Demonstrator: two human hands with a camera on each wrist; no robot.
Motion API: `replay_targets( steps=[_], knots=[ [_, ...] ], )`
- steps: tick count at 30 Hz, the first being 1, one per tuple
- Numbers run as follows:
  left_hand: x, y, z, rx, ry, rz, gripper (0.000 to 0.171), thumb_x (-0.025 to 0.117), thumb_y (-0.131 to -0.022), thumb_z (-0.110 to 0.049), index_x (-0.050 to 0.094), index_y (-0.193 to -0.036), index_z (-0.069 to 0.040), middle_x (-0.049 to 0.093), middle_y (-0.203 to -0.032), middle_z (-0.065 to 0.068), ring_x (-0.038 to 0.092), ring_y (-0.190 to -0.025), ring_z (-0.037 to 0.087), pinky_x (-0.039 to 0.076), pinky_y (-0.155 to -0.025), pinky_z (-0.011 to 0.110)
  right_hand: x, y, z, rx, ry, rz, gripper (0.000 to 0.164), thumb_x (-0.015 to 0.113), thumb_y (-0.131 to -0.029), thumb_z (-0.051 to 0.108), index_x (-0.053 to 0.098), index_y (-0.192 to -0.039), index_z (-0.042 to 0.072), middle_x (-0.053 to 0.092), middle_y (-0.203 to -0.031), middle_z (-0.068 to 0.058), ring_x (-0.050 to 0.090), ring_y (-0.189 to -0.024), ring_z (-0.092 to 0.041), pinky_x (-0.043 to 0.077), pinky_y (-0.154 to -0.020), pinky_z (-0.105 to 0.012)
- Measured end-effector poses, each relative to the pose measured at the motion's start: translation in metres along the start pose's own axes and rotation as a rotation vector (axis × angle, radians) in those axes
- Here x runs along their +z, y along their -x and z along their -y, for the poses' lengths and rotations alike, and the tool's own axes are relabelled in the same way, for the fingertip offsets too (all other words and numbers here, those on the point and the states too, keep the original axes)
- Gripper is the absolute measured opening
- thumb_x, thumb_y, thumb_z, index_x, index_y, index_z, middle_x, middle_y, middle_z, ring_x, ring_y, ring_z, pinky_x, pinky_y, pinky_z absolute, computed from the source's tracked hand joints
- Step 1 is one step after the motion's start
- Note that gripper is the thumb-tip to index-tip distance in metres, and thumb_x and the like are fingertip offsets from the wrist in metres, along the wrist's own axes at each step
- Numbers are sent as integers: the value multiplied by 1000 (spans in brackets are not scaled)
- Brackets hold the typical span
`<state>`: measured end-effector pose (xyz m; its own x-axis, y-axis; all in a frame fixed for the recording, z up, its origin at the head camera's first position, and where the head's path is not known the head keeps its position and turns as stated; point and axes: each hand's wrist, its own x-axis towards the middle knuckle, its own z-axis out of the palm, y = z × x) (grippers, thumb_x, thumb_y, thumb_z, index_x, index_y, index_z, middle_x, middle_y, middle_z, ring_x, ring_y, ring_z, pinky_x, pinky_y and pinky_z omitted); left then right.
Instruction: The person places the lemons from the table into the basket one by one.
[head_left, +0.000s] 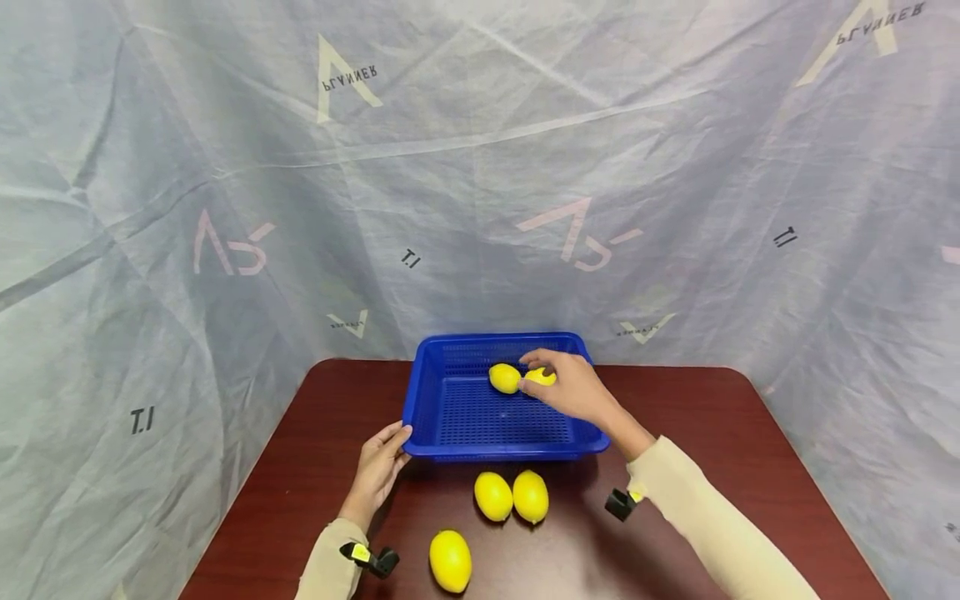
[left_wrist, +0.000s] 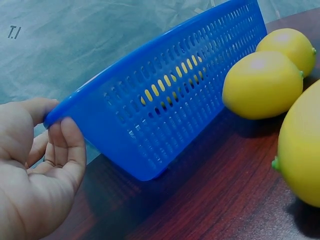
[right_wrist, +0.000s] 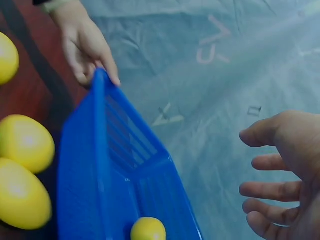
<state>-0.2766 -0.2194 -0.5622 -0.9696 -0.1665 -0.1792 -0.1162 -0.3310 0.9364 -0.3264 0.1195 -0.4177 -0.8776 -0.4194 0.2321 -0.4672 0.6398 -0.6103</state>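
A blue slotted plastic basket (head_left: 502, 450) stands on the table, its near-left corner pinched at the rim between the thumb and fingers of my left hand (head_left: 378, 467). Inside lie two yellow lemons: one lemon (head_left: 505, 378) in plain sight, the other lemon (head_left: 542, 377) partly covered by my right hand (head_left: 572, 387) in the head view. That hand hovers over the basket's right side. In the right wrist view its fingers (right_wrist: 270, 191) are spread and hold nothing. Through the slots in the left wrist view, yellow shows behind the blue wall (left_wrist: 150, 125).
In front of the basket, two lemons lie side by side, a left lemon (head_left: 493, 497) and a right lemon (head_left: 531, 497). Another lemon (head_left: 450, 562) sits nearer the table's front. Grey printed sheeting (head_left: 480, 208) hangs behind and beside the dark red wooden table (head_left: 720, 467).
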Motion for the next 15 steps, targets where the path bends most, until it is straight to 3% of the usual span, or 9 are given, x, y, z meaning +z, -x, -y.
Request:
replay_targets(
  steps=[7,15],
  knots=[
    [0,2,0,6,7,12,47,64,-102,-12,50,-138,14,67,-104,6,64,-86,10,55,-76,23,10,46,2,-15,13,-12,43,75,-93,45,69,-129,22,73,-118,2,66,-104,-17,55,-84,-42],
    [2,4,-1,14,1,12,46,64,-102,-12,50,-137,14,67,-103,5,64,-85,10,55,-77,23,28,90,2,-34,26,-11,40,77,-90,46,71,-123,23,74,-111,3,70,-100,-16,56,-82,-39]
  ],
)
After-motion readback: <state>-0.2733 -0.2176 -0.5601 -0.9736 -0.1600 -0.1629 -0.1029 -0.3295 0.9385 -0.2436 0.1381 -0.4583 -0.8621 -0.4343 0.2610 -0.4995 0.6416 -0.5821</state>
